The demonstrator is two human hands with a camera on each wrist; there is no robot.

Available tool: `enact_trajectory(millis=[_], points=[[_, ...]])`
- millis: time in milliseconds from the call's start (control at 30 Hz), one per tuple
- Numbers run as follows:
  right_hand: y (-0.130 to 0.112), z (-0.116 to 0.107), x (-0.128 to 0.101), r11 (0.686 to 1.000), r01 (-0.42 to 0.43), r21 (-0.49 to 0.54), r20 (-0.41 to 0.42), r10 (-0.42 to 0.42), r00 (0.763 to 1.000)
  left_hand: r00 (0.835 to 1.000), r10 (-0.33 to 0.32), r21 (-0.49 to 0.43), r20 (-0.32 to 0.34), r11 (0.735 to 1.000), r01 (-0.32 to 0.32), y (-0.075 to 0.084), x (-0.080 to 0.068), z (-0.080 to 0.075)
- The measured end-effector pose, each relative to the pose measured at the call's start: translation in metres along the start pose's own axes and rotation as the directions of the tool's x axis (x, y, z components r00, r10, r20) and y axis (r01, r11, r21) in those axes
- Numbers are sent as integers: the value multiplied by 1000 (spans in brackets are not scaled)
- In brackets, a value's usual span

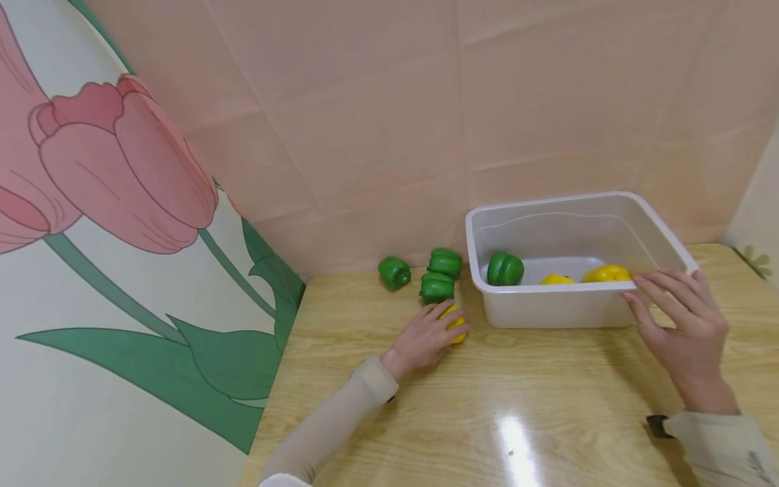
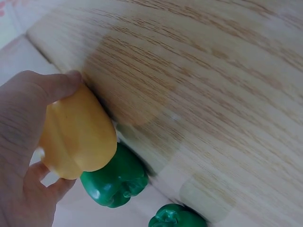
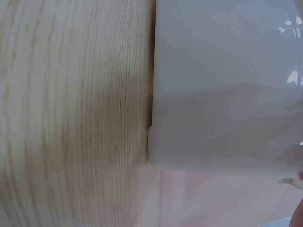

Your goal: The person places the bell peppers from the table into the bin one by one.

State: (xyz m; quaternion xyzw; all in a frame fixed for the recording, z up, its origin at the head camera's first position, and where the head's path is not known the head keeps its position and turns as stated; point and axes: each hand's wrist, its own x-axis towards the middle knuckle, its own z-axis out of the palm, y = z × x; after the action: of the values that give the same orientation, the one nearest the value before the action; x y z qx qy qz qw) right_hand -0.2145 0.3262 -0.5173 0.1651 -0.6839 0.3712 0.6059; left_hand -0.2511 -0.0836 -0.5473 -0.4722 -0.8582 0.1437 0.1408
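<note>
Near edge: both my forearms in beige sleeves lie over the wooden bench, which shows a bright glare patch close to me.

My left hand rests on the bench, grip curled round a yellow pepper; in the left wrist view my thumb and fingers wrap its sides, and the pepper sits on the bench surface. It lies just left of the tub's front left corner, not inside.

My right hand is at the front right corner of the white plastic tub. Fingers are nearly straight, tips laid along the front rim, thumb down against the outer front wall. Grip is apart, touching only, not clamped. The right wrist view shows only the tub wall and bench beside it.

Just beyond the yellow pepper, touching or nearly so: a green pepper. Behind that, a second green pepper, close against the first. A third green pepper lies left of those two, apart from them, near the wall.

Inside the tub: one green pepper at the left end; two yellow peppers toward the right, partly hidden by the front rim.

Far: pink panelled wall behind the bench. Left: a board painted with a pink tulip.
</note>
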Motion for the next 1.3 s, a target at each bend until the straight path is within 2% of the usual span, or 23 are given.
enact_trajectory(millis=[600, 1033, 1300], points=[[0, 0, 0, 1000, -9, -8, 2, 9, 1000, 1000, -17, -19, 2, 1000, 18, 0, -4, -4], [2, -1, -1, 1000, -4, -9, 14, 4, 1000, 997, -32, -62, -76, 998, 27, 3, -5, -5], [2, -1, -1, 1000, 2, -6, 20, -2, 1000, 996, -42, -62, -85, 997, 37, 3, -5, -3]])
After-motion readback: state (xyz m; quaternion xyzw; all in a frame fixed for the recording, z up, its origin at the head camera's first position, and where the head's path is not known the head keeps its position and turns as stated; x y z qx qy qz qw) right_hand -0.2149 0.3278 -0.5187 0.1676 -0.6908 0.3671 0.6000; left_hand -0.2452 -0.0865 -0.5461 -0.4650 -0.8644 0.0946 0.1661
